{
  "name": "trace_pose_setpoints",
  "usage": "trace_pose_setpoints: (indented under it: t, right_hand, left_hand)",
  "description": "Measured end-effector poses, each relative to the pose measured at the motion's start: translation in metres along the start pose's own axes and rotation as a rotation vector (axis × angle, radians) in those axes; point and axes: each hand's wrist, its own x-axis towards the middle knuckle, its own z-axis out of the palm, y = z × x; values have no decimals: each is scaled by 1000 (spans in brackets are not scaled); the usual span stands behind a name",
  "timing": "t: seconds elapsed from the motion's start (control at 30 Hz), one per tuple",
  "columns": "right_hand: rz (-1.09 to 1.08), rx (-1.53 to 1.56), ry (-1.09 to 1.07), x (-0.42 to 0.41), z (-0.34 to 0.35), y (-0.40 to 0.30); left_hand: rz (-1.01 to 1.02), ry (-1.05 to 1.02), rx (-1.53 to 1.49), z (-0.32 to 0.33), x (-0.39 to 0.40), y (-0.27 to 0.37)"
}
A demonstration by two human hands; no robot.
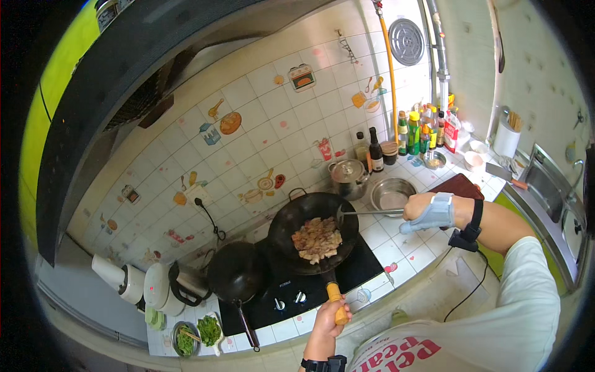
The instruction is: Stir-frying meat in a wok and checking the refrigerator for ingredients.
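Note:
My left hand (329, 317) is closed around the wooden handle (336, 297) of a dark wok (283, 232), which sits over the right side of the black gas stove (362, 265). Browned pieces of meat (317, 239) lie in a heap in the wok. My right hand (420, 211), in a grey-blue wrist support (434, 213), grips a metal spatula (372, 212). The blade of the spatula is inside the wok at its right, next to the meat.
A second wok (234, 272) stands at left on the stove, handle toward me. Bowls of chopped greens (185, 342) are at the counter's left end. A steel bowl (393, 194), lidded pot (347, 179), sauce bottles (413, 132), cutting board (458, 188) and cleaver (504, 174) are at right.

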Motion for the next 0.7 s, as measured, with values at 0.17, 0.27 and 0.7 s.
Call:
trace_pose_setpoints:
  t: [0.17,0.27,0.7]
  right_hand:
    - [-31,-27,85,9,37,8]
    - [-26,116,124,5,47,8]
    - [388,1112,249,-32,121,-65]
  left_hand:
    - [14,-5,20,3,-1,-1]
    - [7,-10,29,2,0,0]
    - [-17,-44,-5,-11,6,-12]
